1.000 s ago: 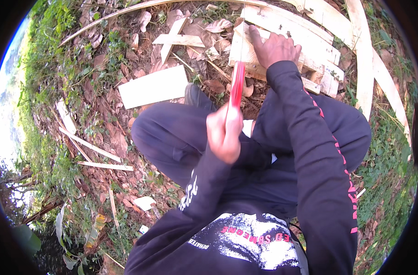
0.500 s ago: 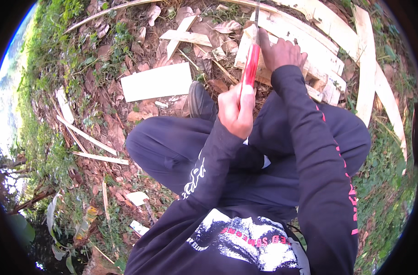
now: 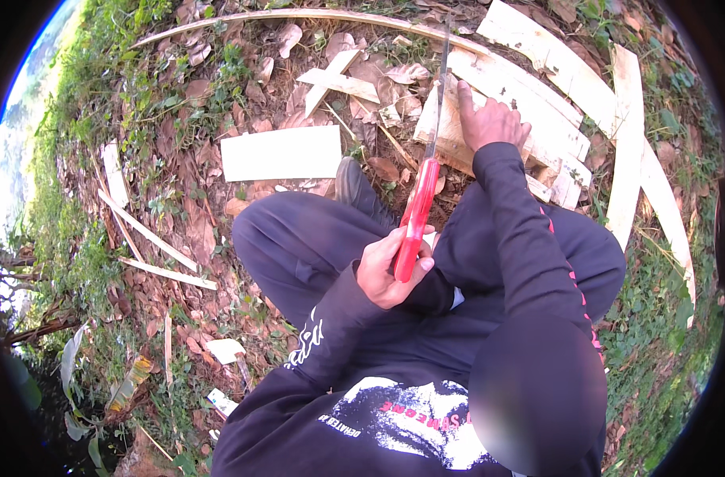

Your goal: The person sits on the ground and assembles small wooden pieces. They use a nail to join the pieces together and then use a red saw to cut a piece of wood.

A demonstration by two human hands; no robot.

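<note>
Centrally, just below the middle of the frame, the left hand (image 3: 388,270) is closed in a full fist around the red handle of a saw (image 3: 416,219). The handle runs up and to the right from the fist, and the thin dark blade continues almost straight up toward the top edge, crossing the near edge of a pale wooden plank (image 3: 450,127) in the upper middle right. The right hand (image 3: 489,121) lies on that plank just right of the blade, palm down, fingers spread and mostly flat, index finger stretched upward along the wood; it presses on the plank and grips nothing. Both arms are in dark long sleeves, the right one bearing a line of pink marks.

Below the hands, the person's legs in dark trousers are folded, and a dark shoe (image 3: 356,187) shows just left of the saw handle. Beyond the plank, several longer pale boards (image 3: 628,135) lie stacked and fanned across the upper right. A flat white rectangular board (image 3: 281,153) lies on the ground at upper centre left, well apart from the hands. Thin wooden strips (image 3: 152,234) lie at the left, and small offcuts (image 3: 338,79) sit near the top centre. Ground cover is brown dry leaves with green grass along both edges.
</note>
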